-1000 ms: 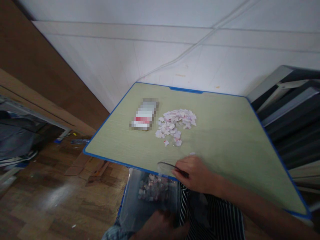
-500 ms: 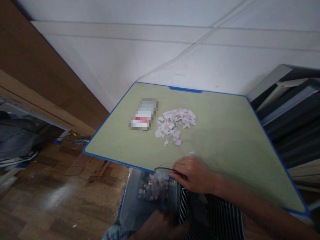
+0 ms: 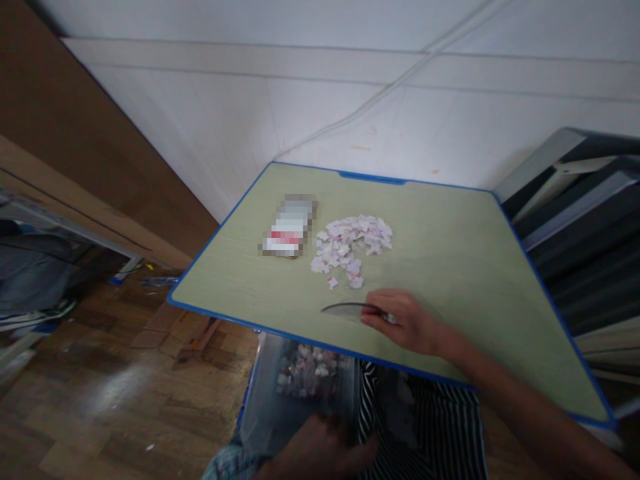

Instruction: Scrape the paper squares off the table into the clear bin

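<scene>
My right hand (image 3: 400, 320) is closed on a thin, dark, curved tool (image 3: 345, 305), whose exact kind I cannot make out. Its tip points left, over the near part of the board table (image 3: 450, 267). Beyond it lies a pile of small torn whitish-pink paper pieces (image 3: 345, 243), with a few scraps nearer to me. Below the table edge, a clear plastic box (image 3: 265, 400) on my lap holds many small pale pieces (image 3: 310, 370). My left hand (image 3: 315, 447) is at the near side of this box, in shadow; its fingers are too dark to read.
A blurred-out phone-like item (image 3: 290, 227) lies left of the pile. The table has a blue rim and its back edge meets a white wall (image 3: 200, 113). At right stand dark folded panels (image 3: 595, 220); at left is a brown wooden piece of furniture (image 3: 115, 147).
My right hand has lifted away from the table's front edge above the box, forward and right over the tabletop, with the curved tool in it. My left hand has hardly moved.
</scene>
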`<state>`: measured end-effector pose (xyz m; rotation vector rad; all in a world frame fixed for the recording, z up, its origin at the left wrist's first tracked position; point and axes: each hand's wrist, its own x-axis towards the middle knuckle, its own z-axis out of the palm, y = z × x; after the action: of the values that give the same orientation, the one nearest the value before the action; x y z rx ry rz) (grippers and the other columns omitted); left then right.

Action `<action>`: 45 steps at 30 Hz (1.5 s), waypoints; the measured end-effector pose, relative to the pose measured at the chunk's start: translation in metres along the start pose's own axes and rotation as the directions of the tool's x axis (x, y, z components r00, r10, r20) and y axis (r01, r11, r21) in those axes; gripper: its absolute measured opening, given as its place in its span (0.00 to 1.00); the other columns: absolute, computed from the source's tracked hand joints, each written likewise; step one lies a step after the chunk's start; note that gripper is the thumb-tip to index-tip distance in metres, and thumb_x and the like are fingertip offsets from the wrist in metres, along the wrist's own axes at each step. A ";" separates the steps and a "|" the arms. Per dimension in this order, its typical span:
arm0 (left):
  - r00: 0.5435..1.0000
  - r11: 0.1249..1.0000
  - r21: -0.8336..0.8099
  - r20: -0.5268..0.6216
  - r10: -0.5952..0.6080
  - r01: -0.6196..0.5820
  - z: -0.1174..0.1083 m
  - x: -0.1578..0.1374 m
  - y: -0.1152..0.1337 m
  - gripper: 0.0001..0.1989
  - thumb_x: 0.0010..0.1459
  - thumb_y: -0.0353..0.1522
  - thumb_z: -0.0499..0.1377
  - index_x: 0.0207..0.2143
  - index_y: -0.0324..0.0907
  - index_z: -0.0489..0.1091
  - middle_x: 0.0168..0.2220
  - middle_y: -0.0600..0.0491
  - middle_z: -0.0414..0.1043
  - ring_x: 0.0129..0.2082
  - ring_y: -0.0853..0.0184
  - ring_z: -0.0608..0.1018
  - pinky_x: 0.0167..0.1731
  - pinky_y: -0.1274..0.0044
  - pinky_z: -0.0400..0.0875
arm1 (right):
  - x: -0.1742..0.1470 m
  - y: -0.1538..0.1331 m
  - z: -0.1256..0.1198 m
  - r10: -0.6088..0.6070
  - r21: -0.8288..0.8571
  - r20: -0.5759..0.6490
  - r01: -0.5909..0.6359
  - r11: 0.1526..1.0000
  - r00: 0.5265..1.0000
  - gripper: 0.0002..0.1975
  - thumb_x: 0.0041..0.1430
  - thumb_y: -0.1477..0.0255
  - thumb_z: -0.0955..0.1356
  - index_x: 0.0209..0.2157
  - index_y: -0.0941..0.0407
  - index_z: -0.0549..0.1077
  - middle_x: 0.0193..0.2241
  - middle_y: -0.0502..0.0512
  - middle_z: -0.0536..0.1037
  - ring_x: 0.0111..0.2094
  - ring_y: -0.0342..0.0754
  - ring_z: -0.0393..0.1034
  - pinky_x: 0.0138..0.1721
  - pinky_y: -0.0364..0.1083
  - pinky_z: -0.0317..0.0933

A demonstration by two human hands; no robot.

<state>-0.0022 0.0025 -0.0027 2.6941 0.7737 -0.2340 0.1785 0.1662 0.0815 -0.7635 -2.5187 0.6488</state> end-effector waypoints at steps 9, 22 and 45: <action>1.000 1.000 0.015 0.008 -0.001 0.001 0.003 0.000 0.001 0.26 0.63 0.30 0.57 0.58 0.45 0.47 0.30 0.55 0.73 0.24 0.64 0.77 0.19 0.79 0.71 | -0.004 0.036 -0.034 0.006 0.179 0.090 -0.022 0.984 0.996 0.13 0.64 0.67 0.62 0.37 0.57 0.76 0.34 0.56 0.74 0.36 0.44 0.69 0.37 0.44 0.63; 0.996 0.999 0.031 0.085 0.005 -0.008 -0.004 0.001 0.001 0.23 0.64 0.30 0.55 0.58 0.44 0.49 0.32 0.55 0.73 0.26 0.65 0.78 0.20 0.79 0.70 | -0.024 0.036 -0.068 0.108 0.172 0.539 -0.235 0.957 0.835 0.17 0.63 0.62 0.63 0.32 0.59 0.77 0.28 0.55 0.75 0.32 0.46 0.69 0.36 0.45 0.60; 1.000 1.000 0.024 -0.031 -0.003 0.004 0.007 -0.002 0.000 0.26 0.60 0.31 0.59 0.57 0.45 0.50 0.30 0.56 0.73 0.24 0.65 0.76 0.19 0.80 0.66 | -0.019 0.017 -0.059 0.405 -0.034 0.685 -0.528 0.848 0.605 0.10 0.44 0.71 0.69 0.15 0.61 0.70 0.12 0.44 0.59 0.17 0.37 0.54 0.17 0.39 0.42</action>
<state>-0.0040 -0.0007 -0.0087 2.7248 0.7894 -0.2042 0.2304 0.1854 0.1139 -1.3473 -2.8126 1.5635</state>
